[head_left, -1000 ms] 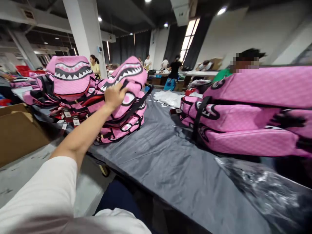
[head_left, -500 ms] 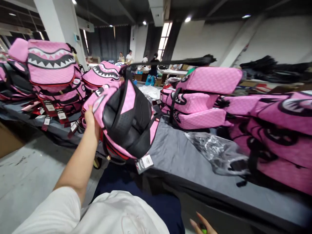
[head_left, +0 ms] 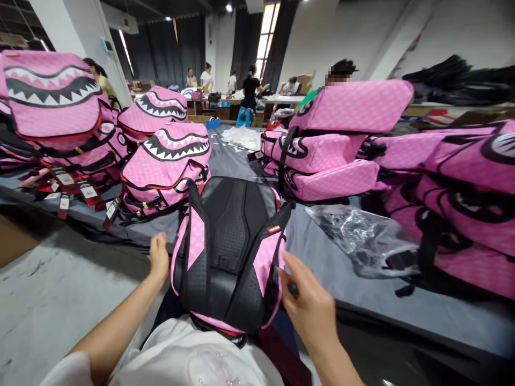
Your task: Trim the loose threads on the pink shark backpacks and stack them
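Note:
A pink and black backpack (head_left: 231, 241) lies in front of me at the table's near edge, its padded back and shoulder straps facing up. My left hand (head_left: 159, 256) is just left of it, apart from the bag, fingers loosely bent and nothing visible in them. At the bag's right edge is my right hand (head_left: 308, 303), its fingers closed around a small tool with a black end (head_left: 293, 289); the rest of the tool is hidden in the palm. Just beyond lies another pink backpack (head_left: 167, 166) with a shark-mouth print.
Pink backpacks (head_left: 52, 102) are stacked on the left, with hang tags (head_left: 64, 201) over the edge. More stacked backpacks (head_left: 333, 153) stand on the right. Clear plastic bags (head_left: 358, 241) lie on the grey-covered table (head_left: 317, 257). Several people work at tables further back.
The backpack my left hand held up and tilted now lies flat, back panel upward, and that hand has let go. My right hand has risen from the lower right to the bag's edge.

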The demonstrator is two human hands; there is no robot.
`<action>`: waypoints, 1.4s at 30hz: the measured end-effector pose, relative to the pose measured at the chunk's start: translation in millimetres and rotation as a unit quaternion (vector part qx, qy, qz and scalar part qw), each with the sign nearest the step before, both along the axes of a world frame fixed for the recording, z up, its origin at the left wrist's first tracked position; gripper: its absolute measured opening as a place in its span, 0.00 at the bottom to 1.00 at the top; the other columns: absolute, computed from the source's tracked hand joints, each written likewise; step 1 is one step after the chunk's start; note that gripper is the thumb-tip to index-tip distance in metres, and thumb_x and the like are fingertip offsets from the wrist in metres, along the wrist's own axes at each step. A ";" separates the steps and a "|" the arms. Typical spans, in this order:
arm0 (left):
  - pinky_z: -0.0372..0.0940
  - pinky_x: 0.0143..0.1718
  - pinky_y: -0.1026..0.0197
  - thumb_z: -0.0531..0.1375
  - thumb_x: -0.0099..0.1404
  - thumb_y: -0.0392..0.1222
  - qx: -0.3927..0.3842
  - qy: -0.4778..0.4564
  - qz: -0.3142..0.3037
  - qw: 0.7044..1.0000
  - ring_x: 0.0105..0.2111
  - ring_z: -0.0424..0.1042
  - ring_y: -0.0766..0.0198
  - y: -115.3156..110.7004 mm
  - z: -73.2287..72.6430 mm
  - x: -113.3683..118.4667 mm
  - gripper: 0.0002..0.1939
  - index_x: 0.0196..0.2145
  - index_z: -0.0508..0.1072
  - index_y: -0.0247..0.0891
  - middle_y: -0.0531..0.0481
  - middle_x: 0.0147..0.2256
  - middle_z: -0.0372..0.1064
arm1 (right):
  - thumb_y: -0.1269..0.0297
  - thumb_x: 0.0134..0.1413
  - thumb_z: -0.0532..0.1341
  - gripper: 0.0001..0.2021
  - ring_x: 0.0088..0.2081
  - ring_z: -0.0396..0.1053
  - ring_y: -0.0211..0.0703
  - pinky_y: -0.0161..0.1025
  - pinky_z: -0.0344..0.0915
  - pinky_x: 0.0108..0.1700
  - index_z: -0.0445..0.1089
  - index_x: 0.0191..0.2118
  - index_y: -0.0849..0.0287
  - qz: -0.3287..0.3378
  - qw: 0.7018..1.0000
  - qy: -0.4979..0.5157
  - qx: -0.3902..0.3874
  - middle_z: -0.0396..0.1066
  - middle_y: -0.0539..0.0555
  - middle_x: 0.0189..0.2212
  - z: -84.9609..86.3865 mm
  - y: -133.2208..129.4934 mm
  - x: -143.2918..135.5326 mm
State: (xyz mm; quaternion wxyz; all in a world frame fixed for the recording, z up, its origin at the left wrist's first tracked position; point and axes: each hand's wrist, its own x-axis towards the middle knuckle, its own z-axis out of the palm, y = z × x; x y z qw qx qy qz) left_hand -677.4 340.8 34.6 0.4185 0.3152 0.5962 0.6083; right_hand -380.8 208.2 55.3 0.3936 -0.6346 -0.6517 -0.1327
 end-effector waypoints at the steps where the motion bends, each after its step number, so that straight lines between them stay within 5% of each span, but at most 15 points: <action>1: 0.62 0.60 0.54 0.57 0.66 0.58 0.048 0.062 -0.032 0.996 0.56 0.68 0.57 -1.8 7.9 -0.3 0.23 0.49 0.70 0.39 0.44 0.52 0.70 | 0.68 0.64 0.53 0.18 0.52 0.74 0.45 0.37 0.72 0.49 0.67 0.58 0.58 0.054 0.997 -0.041 -0.020 0.73 0.59 0.55 12.4 13.8 -15.4; 3: 0.55 0.65 0.51 0.58 0.63 0.65 0.173 0.243 -0.214 0.930 0.62 0.61 0.53 -12.3 17.5 4.7 0.33 0.58 0.66 0.42 0.42 0.60 0.64 | 0.72 0.63 0.54 0.20 0.50 0.75 0.43 0.35 0.72 0.45 0.66 0.58 0.55 0.122 0.975 -0.121 -0.139 0.71 0.58 0.57 29.0 39.2 -42.6; 6: 0.44 0.68 0.39 0.59 0.57 0.71 0.283 0.517 -0.490 0.643 0.67 0.51 0.44 -33.2 1.2 21.5 0.51 0.68 0.53 0.39 0.37 0.67 0.53 | 0.74 0.59 0.57 0.14 0.39 0.78 0.44 0.34 0.69 0.35 0.71 0.48 0.56 0.103 0.908 -0.205 -0.349 0.76 0.57 0.46 33.0 64.4 -63.4; 7: 0.42 0.68 0.35 0.59 0.57 0.72 0.278 0.569 -0.514 0.579 0.68 0.49 0.42 -38.0 -13.1 26.8 0.53 0.69 0.50 0.39 0.37 0.68 0.49 | 0.74 0.60 0.57 0.11 0.36 0.78 0.45 0.35 0.67 0.32 0.72 0.44 0.57 0.073 0.895 -0.212 -0.386 0.77 0.56 0.41 30.1 68.1 -63.7; 9: 0.42 0.67 0.32 0.59 0.57 0.71 0.250 0.643 -0.505 0.518 0.69 0.47 0.40 -42.6 -49.0 33.7 0.53 0.70 0.49 0.39 0.36 0.69 0.45 | 0.72 0.62 0.55 0.08 0.33 0.78 0.49 0.37 0.65 0.28 0.72 0.40 0.59 0.006 0.885 -0.207 -0.417 0.76 0.57 0.34 21.8 68.3 -55.3; 12: 0.45 0.65 0.35 0.59 0.60 0.68 0.245 0.687 -0.473 0.494 0.69 0.48 0.41 -44.5 -96.1 32.3 0.48 0.69 0.50 0.43 0.38 0.69 0.46 | 0.64 0.66 0.52 0.11 0.31 0.78 0.53 0.39 0.61 0.25 0.70 0.44 0.62 -0.110 0.882 -0.185 -0.418 0.75 0.60 0.36 11.8 57.8 -30.2; 15: 0.55 0.61 0.41 0.57 0.64 0.64 0.305 0.661 -0.467 0.503 0.65 0.57 0.44 -46.0 -105.9 25.7 0.40 0.67 0.57 0.42 0.38 0.66 0.56 | 0.54 0.68 0.51 0.23 0.30 0.77 0.52 0.39 0.58 0.24 0.60 0.61 0.61 -0.243 0.887 -0.144 -0.366 0.74 0.63 0.44 8.3 48.2 -3.8; 17: 0.62 0.54 0.47 0.56 0.67 0.60 0.353 0.612 -0.467 0.532 0.56 0.67 0.48 -42.0 -89.5 28.9 0.31 0.61 0.66 0.39 0.38 0.59 0.67 | 0.49 0.67 0.50 0.29 0.31 0.77 0.53 0.40 0.58 0.25 0.52 0.66 0.63 -0.294 0.885 -0.092 -0.349 0.73 0.67 0.47 6.3 48.3 10.9; 21: 0.62 0.51 0.50 0.53 0.71 0.41 0.439 0.551 -0.445 0.554 0.48 0.71 0.56 -7.2 -29.2 76.3 0.16 0.52 0.72 0.35 0.40 0.49 0.73 | 0.50 0.65 0.55 0.21 0.39 0.77 0.54 0.38 0.60 0.32 0.68 0.53 0.61 -0.231 0.878 0.053 -0.415 0.77 0.61 0.38 1.0 61.2 27.4; 25: 0.55 0.60 0.48 0.53 0.71 0.45 0.535 0.571 -0.419 0.460 0.58 0.64 0.52 55.6 22.4 158.8 0.16 0.51 0.72 0.34 0.40 0.53 0.70 | 0.58 0.63 0.58 0.14 0.43 0.76 0.54 0.38 0.58 0.34 0.70 0.50 0.57 -0.214 0.885 0.082 -0.405 0.79 0.59 0.38 1.4 69.2 21.9; 29: 0.58 0.50 0.47 0.54 0.69 0.58 0.546 0.612 -0.445 0.360 0.40 0.73 0.52 93.5 41.1 215.3 0.24 0.39 0.76 0.32 0.39 0.37 0.75 | 0.60 0.63 0.58 0.16 0.45 0.76 0.53 0.38 0.60 0.34 0.69 0.54 0.58 -0.219 0.893 0.080 -0.385 0.78 0.60 0.44 1.5 63.4 11.9; 32: 0.56 0.39 0.52 0.54 0.70 0.56 0.552 0.604 -0.491 0.299 0.28 0.71 0.58 95.8 43.8 227.0 0.24 0.31 0.77 0.34 0.42 0.26 0.74 | 0.61 0.64 0.57 0.17 0.46 0.76 0.51 0.38 0.62 0.36 0.67 0.56 0.58 -0.222 0.901 0.086 -0.363 0.76 0.60 0.49 -2.3 58.4 10.7; 35: 0.55 0.39 0.53 0.55 0.70 0.55 0.569 0.592 -0.509 0.259 0.29 0.71 0.60 110.8 54.1 224.9 0.22 0.30 0.78 0.36 0.45 0.27 0.75 | 0.60 0.64 0.57 0.18 0.45 0.76 0.52 0.39 0.63 0.36 0.67 0.56 0.59 -0.215 0.905 0.089 -0.357 0.76 0.60 0.49 -8.5 57.8 13.8; 39: 0.53 0.52 0.46 0.55 0.69 0.56 0.515 0.674 -0.438 0.296 0.33 0.71 0.58 161.1 79.0 219.5 0.22 0.32 0.79 0.36 0.45 0.31 0.75 | 0.60 0.65 0.56 0.13 0.41 0.76 0.51 0.40 0.65 0.35 0.71 0.50 0.59 -0.196 0.906 0.082 -0.366 0.77 0.61 0.45 -19.3 60.6 20.4; 42: 0.49 0.59 0.41 0.55 0.67 0.60 0.504 0.688 -0.426 0.303 0.39 0.70 0.55 173.6 86.9 211.5 0.24 0.35 0.79 0.36 0.44 0.34 0.75 | 0.59 0.63 0.58 0.13 0.39 0.76 0.50 0.41 0.67 0.37 0.72 0.46 0.61 -0.161 0.926 0.144 -0.310 0.77 0.61 0.42 -19.4 58.1 26.2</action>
